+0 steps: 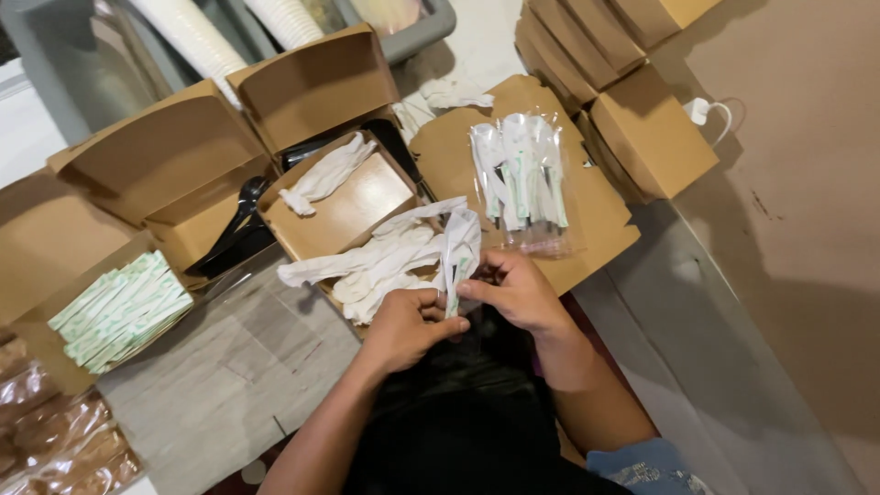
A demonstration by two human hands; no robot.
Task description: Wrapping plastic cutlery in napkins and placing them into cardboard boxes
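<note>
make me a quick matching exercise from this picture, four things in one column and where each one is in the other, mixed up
Things:
1. clear cutlery packets
2. green-and-white sachets
3. black plastic utensils
4. stacked paper cups

Places:
A. box at far left
B. top left, in a grey bin
C. flat cardboard beyond the right hand
D. between the open brown boxes

Pairs: 1-C, 2-A, 3-D, 4-B

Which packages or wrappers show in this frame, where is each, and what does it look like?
Clear plastic cutlery packet: pinched by left hand and right hand.
Clear packets of white cutlery: on a flat brown cardboard box.
Open brown cardboard box: centre, holding white napkins.
White-green paper sachets: left.
Closed brown boxes: stacked upper right.
</note>
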